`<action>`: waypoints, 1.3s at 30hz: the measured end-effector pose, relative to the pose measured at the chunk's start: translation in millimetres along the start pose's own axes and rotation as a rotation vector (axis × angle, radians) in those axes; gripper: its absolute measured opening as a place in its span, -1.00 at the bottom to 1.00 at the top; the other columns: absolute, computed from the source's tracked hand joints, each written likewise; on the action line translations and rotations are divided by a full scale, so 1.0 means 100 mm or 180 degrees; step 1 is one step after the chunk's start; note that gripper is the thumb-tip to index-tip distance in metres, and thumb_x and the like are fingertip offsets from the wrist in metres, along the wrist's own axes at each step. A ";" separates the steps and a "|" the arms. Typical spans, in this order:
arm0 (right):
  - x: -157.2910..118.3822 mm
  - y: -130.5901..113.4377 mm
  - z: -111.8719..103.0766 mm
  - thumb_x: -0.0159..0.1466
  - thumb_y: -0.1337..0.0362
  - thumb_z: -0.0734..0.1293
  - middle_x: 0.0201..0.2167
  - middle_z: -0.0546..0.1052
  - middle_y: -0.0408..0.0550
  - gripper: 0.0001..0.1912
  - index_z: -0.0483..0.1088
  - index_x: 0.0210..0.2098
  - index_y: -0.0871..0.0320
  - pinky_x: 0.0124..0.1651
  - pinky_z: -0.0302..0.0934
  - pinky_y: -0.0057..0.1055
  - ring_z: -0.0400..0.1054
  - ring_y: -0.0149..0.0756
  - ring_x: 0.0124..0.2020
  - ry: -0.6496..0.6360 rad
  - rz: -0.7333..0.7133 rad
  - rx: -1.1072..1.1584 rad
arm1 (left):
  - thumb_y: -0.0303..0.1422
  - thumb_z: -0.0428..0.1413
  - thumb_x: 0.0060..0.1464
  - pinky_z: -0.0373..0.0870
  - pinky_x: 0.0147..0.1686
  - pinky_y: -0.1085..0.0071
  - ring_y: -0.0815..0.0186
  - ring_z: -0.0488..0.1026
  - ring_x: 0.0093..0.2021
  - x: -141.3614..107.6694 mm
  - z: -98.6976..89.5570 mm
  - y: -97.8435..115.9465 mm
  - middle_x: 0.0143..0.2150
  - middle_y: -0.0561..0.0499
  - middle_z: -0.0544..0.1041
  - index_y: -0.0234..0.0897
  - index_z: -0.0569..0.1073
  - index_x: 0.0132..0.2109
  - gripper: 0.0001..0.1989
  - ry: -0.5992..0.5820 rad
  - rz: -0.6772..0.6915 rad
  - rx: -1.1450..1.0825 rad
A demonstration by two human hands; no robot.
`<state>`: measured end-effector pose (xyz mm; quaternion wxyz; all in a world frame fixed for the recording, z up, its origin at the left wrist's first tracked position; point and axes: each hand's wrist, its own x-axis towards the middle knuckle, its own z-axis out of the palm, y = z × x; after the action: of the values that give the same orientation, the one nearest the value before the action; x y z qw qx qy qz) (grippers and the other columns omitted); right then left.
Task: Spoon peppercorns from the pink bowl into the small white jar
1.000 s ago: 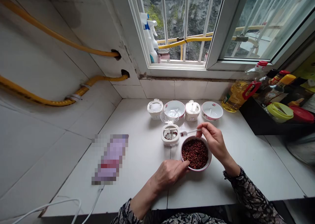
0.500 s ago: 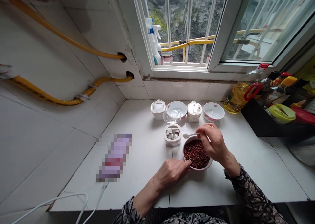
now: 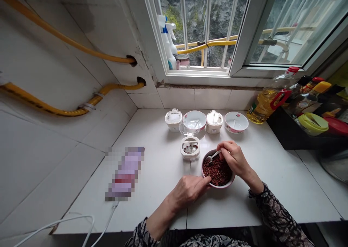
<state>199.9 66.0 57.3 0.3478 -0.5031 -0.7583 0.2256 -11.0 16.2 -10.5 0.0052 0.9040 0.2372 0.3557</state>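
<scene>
A bowl (image 3: 227, 184) full of small dark-red peppercorns (image 3: 217, 172) stands on the counter before me. My left hand (image 3: 189, 192) grips its left rim, the thumb on the edge. With the fingers of my right hand (image 3: 235, 159) I hold a small white spoon (image 3: 214, 155), its tip down in the peppercorns near the bowl's far left side. Just left of the bowl, a small clear-and-white seasoning jar (image 3: 190, 150) has its lid raised, and some dark-red grains lie inside.
Along the back stand a jar of white grains (image 3: 173, 119), a second lidded jar (image 3: 214, 121) and two floral bowls (image 3: 194, 119), (image 3: 236, 122). An oil bottle (image 3: 261, 105) and a black bottle rack (image 3: 282, 131) are at right. A blurred purple item (image 3: 126, 172) with a white cable lies left.
My right hand has lowered the spoon from above the bowl's far left rim into the peppercorns. My left hand keeps its hold on the bowl.
</scene>
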 end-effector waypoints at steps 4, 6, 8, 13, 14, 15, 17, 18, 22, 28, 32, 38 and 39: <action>-0.01 0.01 -0.06 0.28 0.38 0.15 -0.65 0.43 -0.18 -0.78 0.38 -0.40 0.07 -0.15 0.18 -0.27 0.33 -0.20 -0.40 0.0137 0.0198 0.0150 | -0.39 -0.11 0.39 0.31 -0.60 0.55 0.43 0.38 -0.59 0.00 -0.01 0.00 -0.52 0.08 0.42 -0.39 0.36 -0.02 -0.79 -0.0008 -0.0002 -0.0027; -0.01 0.02 -0.06 0.27 0.38 0.15 -0.64 0.44 -0.17 -0.78 0.39 -0.41 0.07 -0.16 0.18 -0.27 0.33 -0.19 -0.39 0.0167 0.0204 0.0127 | -0.40 -0.11 0.39 0.31 -0.60 0.54 0.42 0.38 -0.58 0.01 -0.01 0.00 -0.52 0.08 0.43 -0.39 0.36 -0.02 -0.80 0.0004 0.0003 -0.0028; -0.01 0.03 -0.05 0.26 0.39 0.16 -0.64 0.44 -0.15 -0.78 0.39 -0.42 0.07 -0.14 0.17 -0.26 0.33 -0.18 -0.37 0.0176 0.0178 0.0049 | -0.40 -0.12 0.39 0.31 -0.61 0.54 0.41 0.39 -0.59 0.02 -0.01 0.00 -0.52 0.08 0.44 -0.40 0.35 -0.02 -0.80 0.0026 0.0013 -0.0025; 0.00 0.05 -0.02 0.27 0.38 0.14 -0.65 0.44 -0.18 -0.77 0.38 -0.42 0.06 -0.13 0.16 -0.24 0.33 -0.19 -0.39 0.0125 0.0250 0.0033 | -0.40 -0.12 0.39 0.32 -0.62 0.54 0.41 0.39 -0.59 0.01 -0.01 0.00 -0.52 0.07 0.44 -0.40 0.35 -0.02 -0.80 0.0033 0.0021 -0.0008; 0.00 0.05 -0.01 0.27 0.38 0.14 -0.65 0.44 -0.18 -0.77 0.38 -0.42 0.06 -0.13 0.16 -0.24 0.33 -0.20 -0.40 0.0113 0.0257 0.0045 | -0.40 -0.11 0.38 0.33 -0.61 0.54 0.42 0.40 -0.59 0.01 -0.01 0.00 -0.52 0.07 0.44 -0.39 0.35 -0.01 -0.80 0.0024 0.0016 -0.0009; 0.00 0.05 0.00 0.27 0.38 0.14 -0.65 0.44 -0.18 -0.77 0.38 -0.41 0.06 -0.13 0.16 -0.25 0.33 -0.21 -0.40 0.0094 0.0249 0.0054 | -0.40 -0.10 0.38 0.33 -0.60 0.55 0.42 0.40 -0.59 0.01 -0.01 0.00 -0.51 0.07 0.45 -0.39 0.35 -0.01 -0.80 0.0010 0.0010 -0.0015; -0.01 0.05 0.01 0.27 0.38 0.14 -0.64 0.45 -0.18 -0.77 0.38 -0.41 0.06 -0.12 0.17 -0.25 0.34 -0.21 -0.40 0.0064 0.0216 0.0064 | -0.40 -0.10 0.38 0.34 -0.59 0.55 0.42 0.41 -0.58 0.01 -0.01 0.00 -0.51 0.07 0.45 -0.39 0.36 -0.01 -0.81 0.0000 0.0002 -0.0039; -0.01 0.05 0.02 0.27 0.38 0.14 -0.64 0.45 -0.18 -0.76 0.38 -0.41 0.07 -0.11 0.17 -0.25 0.34 -0.21 -0.39 0.0046 0.0201 0.0069 | -0.40 -0.10 0.38 0.34 -0.59 0.55 0.42 0.41 -0.58 0.01 -0.01 0.00 -0.51 0.07 0.46 -0.39 0.36 -0.01 -0.81 0.0005 0.0005 -0.0051; -0.01 0.05 0.00 0.26 0.39 0.13 -0.64 0.44 -0.17 -0.76 0.38 -0.42 0.07 -0.12 0.16 -0.25 0.33 -0.21 -0.39 0.0002 0.0194 0.0094 | -0.41 -0.11 0.38 0.33 -0.62 0.53 0.40 0.40 -0.59 0.02 -0.01 0.00 -0.51 0.06 0.46 -0.41 0.35 -0.02 -0.81 0.0058 0.0034 -0.0066; 0.01 0.05 -0.05 0.25 0.39 0.13 -0.64 0.45 -0.19 -0.76 0.38 -0.43 0.06 -0.08 0.15 -0.22 0.32 -0.23 -0.42 0.0008 0.0186 0.0090 | -0.40 -0.10 0.38 0.34 -0.59 0.55 0.42 0.41 -0.58 -0.02 0.02 0.00 -0.50 0.07 0.45 -0.39 0.36 -0.01 -0.80 -0.0006 -0.0015 -0.0058; 0.00 0.04 0.01 0.25 0.37 0.14 -0.65 0.45 -0.18 -0.76 0.40 -0.43 0.07 -0.09 0.17 -0.23 0.33 -0.23 -0.41 -0.0062 0.0199 0.0280 | -0.40 -0.10 0.38 0.35 -0.58 0.54 0.41 0.42 -0.57 -0.02 0.02 -0.01 -0.50 0.06 0.46 -0.39 0.36 -0.01 -0.81 -0.0037 -0.0022 -0.0060; 0.00 0.06 -0.04 0.21 0.30 0.16 -0.68 0.40 -0.22 -0.82 0.37 -0.44 0.10 -0.29 0.19 -0.34 0.30 -0.32 -0.55 0.0034 0.0666 0.0997 | -0.39 -0.11 0.39 0.33 -0.60 0.55 0.42 0.40 -0.59 0.01 0.00 0.00 -0.52 0.08 0.45 -0.38 0.35 -0.02 -0.81 0.0004 -0.0003 -0.0037; 0.00 0.07 -0.05 0.21 0.30 0.17 -0.68 0.39 -0.22 -0.82 0.37 -0.44 0.11 -0.34 0.19 -0.37 0.30 -0.32 -0.57 0.0011 0.0762 0.1144 | -0.39 -0.11 0.39 0.33 -0.60 0.55 0.42 0.40 -0.59 0.01 0.00 0.00 -0.52 0.08 0.45 -0.38 0.35 -0.03 -0.81 0.0008 -0.0005 -0.0037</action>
<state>207.5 68.9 56.3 0.4039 -0.5198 -0.6401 0.3961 -10.8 16.8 -9.8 0.0103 0.9034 0.2358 0.3581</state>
